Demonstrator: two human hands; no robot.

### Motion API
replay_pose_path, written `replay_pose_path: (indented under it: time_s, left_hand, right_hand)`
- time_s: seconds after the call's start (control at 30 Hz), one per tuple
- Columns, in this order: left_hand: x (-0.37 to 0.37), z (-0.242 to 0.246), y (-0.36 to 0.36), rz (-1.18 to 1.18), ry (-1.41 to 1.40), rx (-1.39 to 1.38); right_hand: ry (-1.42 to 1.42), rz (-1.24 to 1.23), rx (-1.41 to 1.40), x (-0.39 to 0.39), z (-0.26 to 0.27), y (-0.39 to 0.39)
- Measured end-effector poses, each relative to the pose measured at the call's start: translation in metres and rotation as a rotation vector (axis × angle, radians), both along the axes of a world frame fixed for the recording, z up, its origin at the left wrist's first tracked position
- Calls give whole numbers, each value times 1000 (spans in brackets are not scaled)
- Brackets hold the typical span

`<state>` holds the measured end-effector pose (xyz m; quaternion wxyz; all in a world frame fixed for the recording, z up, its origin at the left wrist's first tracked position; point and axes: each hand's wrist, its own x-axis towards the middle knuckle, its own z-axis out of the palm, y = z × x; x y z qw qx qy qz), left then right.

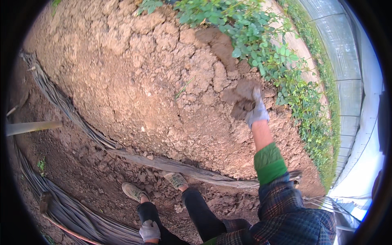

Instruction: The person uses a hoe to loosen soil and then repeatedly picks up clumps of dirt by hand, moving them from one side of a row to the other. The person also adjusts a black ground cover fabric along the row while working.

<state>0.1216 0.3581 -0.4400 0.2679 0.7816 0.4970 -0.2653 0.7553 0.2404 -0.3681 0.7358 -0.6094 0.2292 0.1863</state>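
My right hand [258, 111], in a pale grey, soiled glove, reaches out to the sloping soil bed [147, 88]. One finger points up the slope; the others are partly lost against dark, damp soil [242, 107] beside the palm. Whether a clod is in its grip is unclear from this angle. The green cuff [271, 162] of my sleeve ends above the bare wrist. My left hand [150, 230], gloved as well, rests low against my dark trouser leg with its fingers curled; its underside is hidden.
Leafy green plants [260, 46] line the bed's upper right side. Bunched dark sheeting [171, 163] runs along its lower edge, with my shoes [133, 191] on the soil path below. A long-handled tool [46, 203] lies at lower left. Plastic sheeting [346, 82] walls the right.
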Motion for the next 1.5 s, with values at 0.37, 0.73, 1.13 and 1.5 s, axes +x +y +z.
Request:
replay_pose_path:
  time_s: [0.37,0.73,1.13,1.5]
  left_hand:
    - [4,4,-27,-169,-41,70]
    - [-8,0,-31,-259,3,119]
    - [-23,-21,-36,-207,65,88]
    - [20,4,-33,-124,-67,57]
  right_hand:
    - [111,-129,35,38,-1,-24]
    - [46,-393,-11,116,23,-116]
    - [-357,13,-786,172,-66,-181]
    - [-397,162,-573,146,-38,-208]
